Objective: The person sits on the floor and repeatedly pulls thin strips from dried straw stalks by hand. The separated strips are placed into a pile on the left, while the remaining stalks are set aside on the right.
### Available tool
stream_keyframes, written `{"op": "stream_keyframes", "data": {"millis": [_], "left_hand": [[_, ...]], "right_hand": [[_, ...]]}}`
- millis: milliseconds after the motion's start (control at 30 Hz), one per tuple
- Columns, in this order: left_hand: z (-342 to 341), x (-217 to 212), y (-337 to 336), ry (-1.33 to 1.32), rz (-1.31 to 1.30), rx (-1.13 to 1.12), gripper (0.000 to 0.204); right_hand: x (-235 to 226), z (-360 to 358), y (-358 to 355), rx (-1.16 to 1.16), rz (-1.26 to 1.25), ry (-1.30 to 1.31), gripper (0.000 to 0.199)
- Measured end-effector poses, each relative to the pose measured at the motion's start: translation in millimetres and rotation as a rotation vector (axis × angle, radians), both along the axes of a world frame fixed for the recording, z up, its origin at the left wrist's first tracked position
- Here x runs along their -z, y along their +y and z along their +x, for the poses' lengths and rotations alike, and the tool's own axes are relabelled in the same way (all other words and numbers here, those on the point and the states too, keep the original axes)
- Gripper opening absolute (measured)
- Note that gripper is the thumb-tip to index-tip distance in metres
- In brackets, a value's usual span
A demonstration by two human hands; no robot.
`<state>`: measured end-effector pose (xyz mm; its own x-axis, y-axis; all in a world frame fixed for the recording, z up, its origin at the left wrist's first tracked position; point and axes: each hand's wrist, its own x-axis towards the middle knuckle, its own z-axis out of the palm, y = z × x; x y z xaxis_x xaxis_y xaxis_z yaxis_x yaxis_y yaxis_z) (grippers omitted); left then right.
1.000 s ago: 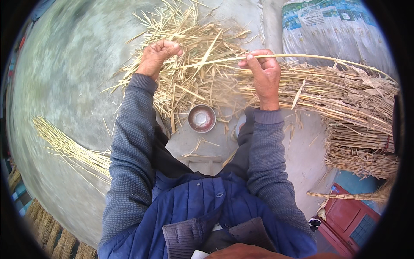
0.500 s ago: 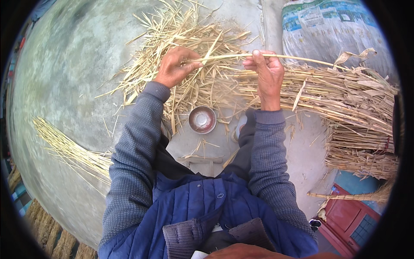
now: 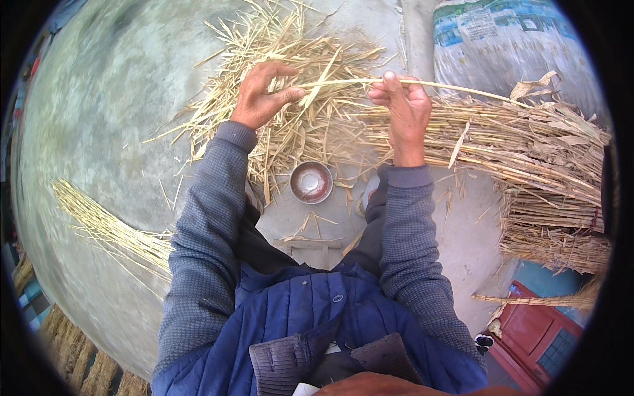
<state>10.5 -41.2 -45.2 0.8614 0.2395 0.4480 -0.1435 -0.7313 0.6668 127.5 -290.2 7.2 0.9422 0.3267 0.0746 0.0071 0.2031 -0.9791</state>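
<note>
A long, thin dried stalk [image 3: 456, 87] stretches crosswise over the straw pile, with a withered leaf at its right end. Thumb and fingers of my right hand [image 3: 408, 115] pinch it around the middle. At the stalk's left end is my left hand [image 3: 261, 96], its thumb and forefinger spread with a gap between them. Whether the thumb touches the stalk's tip I cannot tell. Beneath both hands lies a loose heap of pale straw and husk strips [image 3: 284, 132]. A small metal bowl [image 3: 311, 183] with a reddish inside sits on the floor between my feet.
Bundled dry stalks [image 3: 489, 132] are stacked at the right, beside a large white-and-blue sack [image 3: 508, 53]. A sheaf of thin yellowish stalks [image 3: 112, 224] lies at the left. A red panelled object [image 3: 535, 330] stands at the lower right. The floor [image 3: 119, 119] is grey concrete.
My left thumb and forefinger have parted at the stalk's left end, and that hand has shifted slightly up. My right hand, still pinching the stalk, has moved a little left and up.
</note>
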Motion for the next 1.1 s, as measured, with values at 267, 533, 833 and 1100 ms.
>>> {"op": "stream_keyframes", "data": {"millis": [267, 533, 833, 1100], "left_hand": [[4.6, -4.0, -19.3, 0.025, -0.137, 0.075, 0.015], [1.1, -15.8, -0.3, 0.051, -0.784, -0.021, 0.014], [10.6, -5.0, -24.4, 0.055, 0.004, 0.032, 0.022], [5.3, -10.8, -14.2, 0.045, -0.868, -0.002, 0.014]], "right_hand": [[-3.0, 0.4, -0.5, 0.029, -0.011, -0.011, 0.026], [-3.8, 0.8, -1.9, 0.058, -0.051, -0.001, 0.027], [-4.8, -2.9, 0.9, 0.043, -0.04, 0.022, 0.028], [-5.7, -1.8, -1.9, 0.053, -0.068, 0.002, 0.029]]}}
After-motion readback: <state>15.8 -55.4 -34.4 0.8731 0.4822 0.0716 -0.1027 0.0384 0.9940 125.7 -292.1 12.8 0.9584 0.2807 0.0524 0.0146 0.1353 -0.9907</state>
